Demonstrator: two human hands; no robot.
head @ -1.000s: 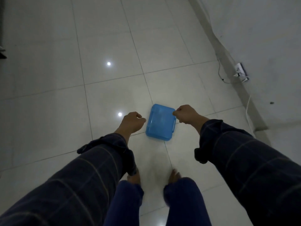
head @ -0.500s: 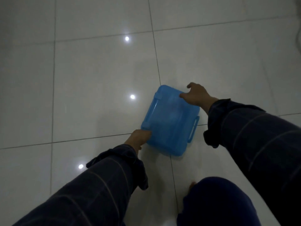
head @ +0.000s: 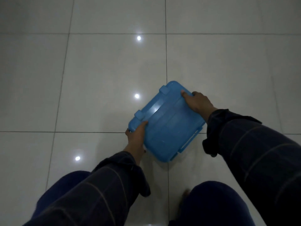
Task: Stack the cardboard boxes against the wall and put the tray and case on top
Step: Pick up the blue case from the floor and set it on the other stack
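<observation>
Since half a second ago the blue case (head: 169, 123) has come up off the floor tiles (head: 101, 82) and sits larger in the head view, tilted, latches up-left, handle down-right. The left hand (head: 136, 134) grips its near-left corner, fingers curled under the edge. The right hand (head: 196, 101) clasps the far-right edge, thumb on top. Dark plaid sleeves (head: 254, 144) frame it.

One blue case (head: 169, 128), two hands, and four light reflections on the floor.
</observation>
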